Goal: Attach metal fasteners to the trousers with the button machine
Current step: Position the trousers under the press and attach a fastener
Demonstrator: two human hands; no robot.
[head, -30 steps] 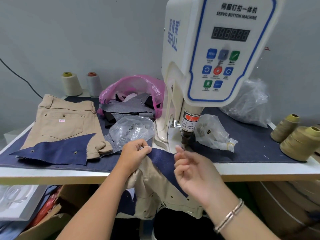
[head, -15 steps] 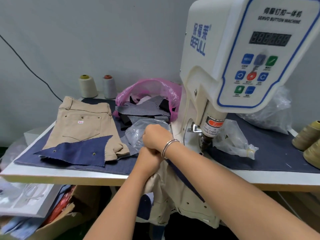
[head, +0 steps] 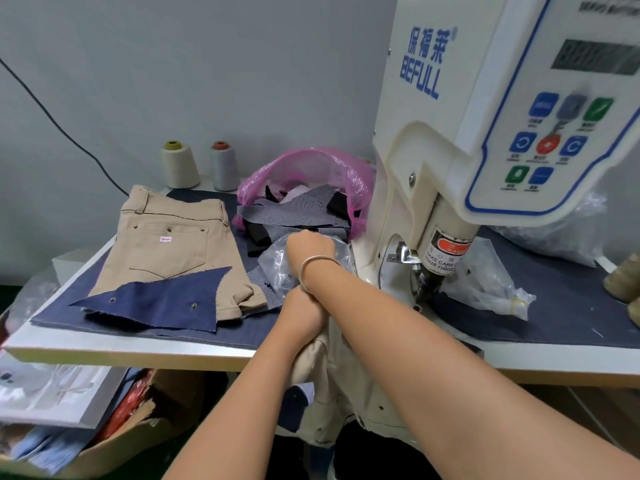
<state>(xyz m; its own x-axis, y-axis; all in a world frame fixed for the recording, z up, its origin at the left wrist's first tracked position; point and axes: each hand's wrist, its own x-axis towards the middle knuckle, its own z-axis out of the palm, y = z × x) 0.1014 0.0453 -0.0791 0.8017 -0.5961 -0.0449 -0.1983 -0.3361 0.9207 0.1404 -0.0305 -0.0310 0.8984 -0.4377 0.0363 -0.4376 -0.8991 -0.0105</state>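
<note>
A finished pair of tan cotton trousers [head: 166, 244] is laid flat at the left of the white worktable [head: 138, 351], partly covered by a triangular scrap of navy denim [head: 156, 303]; neither is at risk here. The left hand [head: 301, 310] is held at the table edge, gripping the bunched tan trousers being worked [head: 332, 375], though its fingers are hidden beneath the crossing forearm; if that grip is loosened, the hanging garment could slide off. The right hand [head: 308, 245] is reached across the left wrist into the crumpled clear plastic bag [head: 277, 268], presumably of fasteners; whether its fingers are pinched on anything cannot be told; the bag could be dragged or spilled. Rightward, the cream button machine [head: 450, 150] is stood with its punch close by; fingers could be caught there.
</note>
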